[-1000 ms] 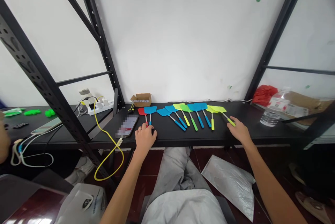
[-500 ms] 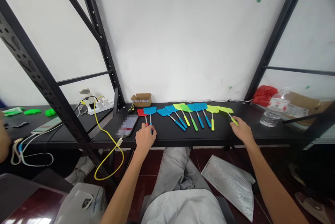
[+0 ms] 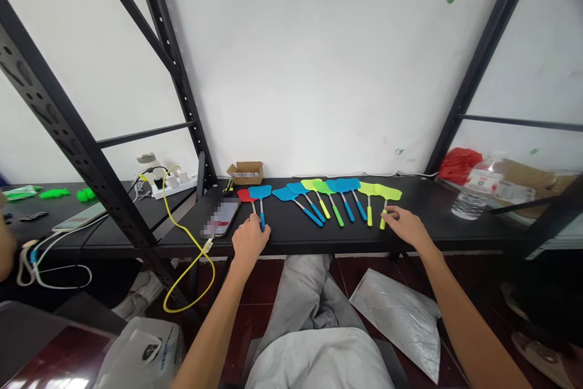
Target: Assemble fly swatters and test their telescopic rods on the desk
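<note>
A row of fly swatters with coloured heads, metal stems and matching grips lies on the black table. At the left end, my left hand (image 3: pixel 249 238) is closed over the grip of the red fly swatter (image 3: pixel 246 195), most of which it hides. A blue fly swatter (image 3: pixel 260 193) overlaps the red one, its grip close beside my fingers. At the right end, my right hand (image 3: pixel 405 225) pinches the grip of a yellow fly swatter (image 3: pixel 388 193). Its head overlaps another yellow swatter (image 3: pixel 368 189). Between these lie several blue swatters (image 3: pixel 345 186), a green one (image 3: pixel 327 187) and a yellow one.
Left of the swatters are a phone (image 3: pixel 223 219) with a yellow cable (image 3: pixel 214 270) and a small cardboard box (image 3: pixel 248 173). A water bottle (image 3: pixel 476 195) and red bag (image 3: pixel 461 164) stand right. Black metal posts (image 3: pixel 82 91) flank the table; a silver parcel (image 3: pixel 401 316) lies below.
My right hand has moved left, swinging the yellow swatter's grip leftward so it lies nearly upright beside its neighbour. My left hand has stayed almost in place.
</note>
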Demonstrator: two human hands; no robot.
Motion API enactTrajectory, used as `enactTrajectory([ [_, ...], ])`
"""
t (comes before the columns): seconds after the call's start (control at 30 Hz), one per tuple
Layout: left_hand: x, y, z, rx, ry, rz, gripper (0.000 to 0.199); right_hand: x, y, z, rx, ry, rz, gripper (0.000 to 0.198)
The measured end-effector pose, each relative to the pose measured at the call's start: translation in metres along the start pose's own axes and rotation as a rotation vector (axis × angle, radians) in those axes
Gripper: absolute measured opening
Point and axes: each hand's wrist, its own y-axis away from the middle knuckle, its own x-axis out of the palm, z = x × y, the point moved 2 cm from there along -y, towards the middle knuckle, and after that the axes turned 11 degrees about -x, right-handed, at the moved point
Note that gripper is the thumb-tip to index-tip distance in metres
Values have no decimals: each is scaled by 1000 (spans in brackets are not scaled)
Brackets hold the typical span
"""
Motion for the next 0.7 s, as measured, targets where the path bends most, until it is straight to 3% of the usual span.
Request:
enactTrajectory([
  [0.33, -9, 1, 0, -57, -56, -9, 26, -1, -1, -2, 3, -33, -10, 43],
  [0.7, -8, 2, 0, -41, -109, -89, 42, -8, 1, 1, 3, -65, -53, 39],
])
